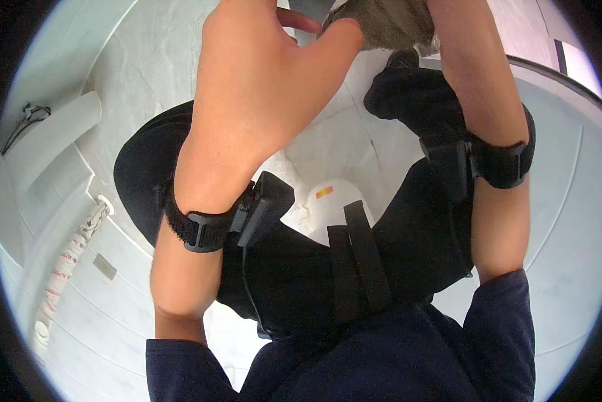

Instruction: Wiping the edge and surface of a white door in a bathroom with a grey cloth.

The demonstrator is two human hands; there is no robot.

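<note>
My left hand reaches up at the top centre, thumb spread and fingers partly bent. Its thumb overlaps the left edge of a grey-brown cloth with a fuzzy surface; whether it grips the cloth cannot be told. My right hand lies just right of the cloth, with its fingers cut off by the top edge. Black straps with box-shaped devices sit around both wrists, the left device and the right device. Below the hands are my black-clothed legs, bent and apart, over a pale marble-patterned floor.
Between my legs stands a white rounded object with an orange-yellow sticker. At left are a curved white fixture, thin dark hoses and a wrapped white pipe. A dark-edged ledge runs at upper right.
</note>
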